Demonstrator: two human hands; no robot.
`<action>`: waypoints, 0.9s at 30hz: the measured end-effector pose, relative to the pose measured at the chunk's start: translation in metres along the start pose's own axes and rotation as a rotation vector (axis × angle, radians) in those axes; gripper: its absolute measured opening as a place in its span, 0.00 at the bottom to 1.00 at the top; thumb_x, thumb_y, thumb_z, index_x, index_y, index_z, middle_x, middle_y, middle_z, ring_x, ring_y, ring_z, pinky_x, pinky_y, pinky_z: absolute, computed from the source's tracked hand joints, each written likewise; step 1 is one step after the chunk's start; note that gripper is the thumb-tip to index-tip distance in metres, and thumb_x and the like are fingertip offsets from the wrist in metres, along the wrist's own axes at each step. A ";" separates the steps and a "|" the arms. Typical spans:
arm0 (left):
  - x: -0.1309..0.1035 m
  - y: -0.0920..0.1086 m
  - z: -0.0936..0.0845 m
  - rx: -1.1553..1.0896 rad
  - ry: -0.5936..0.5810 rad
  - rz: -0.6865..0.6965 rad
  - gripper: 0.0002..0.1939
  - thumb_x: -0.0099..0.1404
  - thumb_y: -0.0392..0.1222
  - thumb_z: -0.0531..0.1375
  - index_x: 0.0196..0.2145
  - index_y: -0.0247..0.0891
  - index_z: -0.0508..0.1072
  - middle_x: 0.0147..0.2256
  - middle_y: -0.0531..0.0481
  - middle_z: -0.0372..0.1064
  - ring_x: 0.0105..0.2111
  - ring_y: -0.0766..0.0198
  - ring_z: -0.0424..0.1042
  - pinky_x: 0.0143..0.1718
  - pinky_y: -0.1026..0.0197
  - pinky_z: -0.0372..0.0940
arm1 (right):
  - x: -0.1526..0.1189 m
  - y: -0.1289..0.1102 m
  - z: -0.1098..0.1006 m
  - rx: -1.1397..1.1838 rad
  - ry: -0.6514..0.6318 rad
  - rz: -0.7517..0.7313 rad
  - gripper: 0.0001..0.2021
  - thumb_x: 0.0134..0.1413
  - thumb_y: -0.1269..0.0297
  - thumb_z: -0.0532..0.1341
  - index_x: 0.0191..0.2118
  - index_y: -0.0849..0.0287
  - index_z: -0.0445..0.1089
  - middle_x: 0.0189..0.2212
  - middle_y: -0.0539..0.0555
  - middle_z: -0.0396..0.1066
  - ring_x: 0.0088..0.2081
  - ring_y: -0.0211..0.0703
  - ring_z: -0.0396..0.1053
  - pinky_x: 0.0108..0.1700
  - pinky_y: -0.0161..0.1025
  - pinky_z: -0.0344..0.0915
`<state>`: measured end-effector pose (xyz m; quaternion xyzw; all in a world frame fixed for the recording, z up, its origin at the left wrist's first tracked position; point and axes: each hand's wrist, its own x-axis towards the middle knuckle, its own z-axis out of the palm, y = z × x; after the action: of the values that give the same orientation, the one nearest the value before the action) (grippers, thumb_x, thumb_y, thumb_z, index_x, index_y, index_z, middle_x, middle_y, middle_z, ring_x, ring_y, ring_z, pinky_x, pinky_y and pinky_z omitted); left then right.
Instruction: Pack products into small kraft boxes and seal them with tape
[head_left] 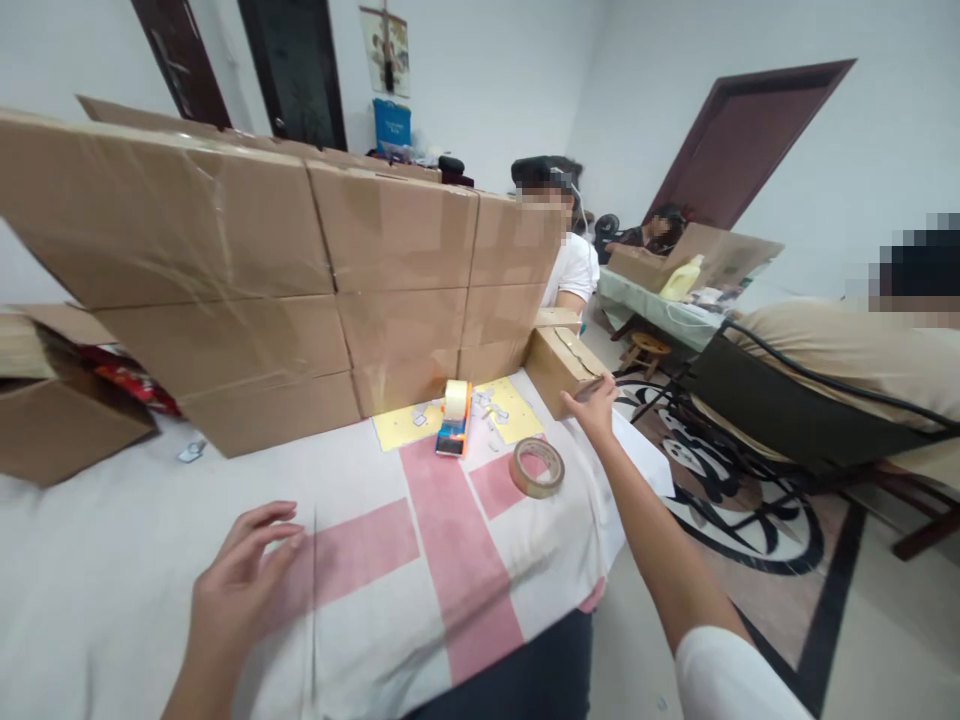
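My left hand (244, 570) hovers over the pink and white tablecloth (465, 560), fingers loosely curved, thumb apart, nothing in it. Reaching out at the far right edge of the table, my right hand (594, 408) grips the near corner of a small brown cardboard box (562, 362), thumb on its near face and fingers at its top. A tape dispenser (454, 420) with an orange edge and a pale roll stands on a yellow patch of the cloth. Closer to me and to its right is a roll of tape (537, 467), lying on the cloth.
Stacked cardboard boxes (405, 240) form a wall across the back of the table. At the left sits an open cardboard box (67, 420). A person in a white top (574, 265) is behind the stack; another sits in a dark chair (795, 400) at right.
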<state>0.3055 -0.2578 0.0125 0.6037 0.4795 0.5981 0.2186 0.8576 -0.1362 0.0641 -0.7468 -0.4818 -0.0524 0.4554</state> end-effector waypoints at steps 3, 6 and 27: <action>0.005 0.005 -0.013 -0.021 0.044 -0.032 0.06 0.60 0.48 0.65 0.28 0.46 0.77 0.42 0.48 0.72 0.45 0.54 0.73 0.44 0.54 0.72 | 0.004 -0.020 -0.006 -0.011 0.043 0.025 0.52 0.36 0.39 0.70 0.61 0.69 0.55 0.60 0.83 0.52 0.64 0.68 0.52 0.61 0.58 0.55; 0.022 0.011 -0.044 -0.011 0.129 -0.048 0.08 0.63 0.49 0.63 0.29 0.46 0.78 0.43 0.48 0.72 0.45 0.53 0.73 0.45 0.52 0.72 | -0.007 -0.058 -0.010 -0.016 0.151 -0.035 0.54 0.35 0.33 0.68 0.61 0.70 0.55 0.63 0.84 0.47 0.66 0.76 0.45 0.63 0.71 0.43; 0.215 -0.183 -0.208 -0.127 0.710 -0.252 0.40 0.65 0.63 0.59 0.66 0.42 0.56 0.69 0.36 0.51 0.68 0.52 0.56 0.66 0.52 0.56 | -0.294 -0.542 0.345 0.658 -0.749 -0.169 0.32 0.50 0.68 0.61 0.62 0.62 0.57 0.61 0.66 0.61 0.62 0.54 0.60 0.66 0.54 0.56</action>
<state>0.0158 -0.0600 0.0084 0.2803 0.5578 0.7671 0.1476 0.1612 -0.0162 0.0537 -0.4896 -0.6618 0.3369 0.4569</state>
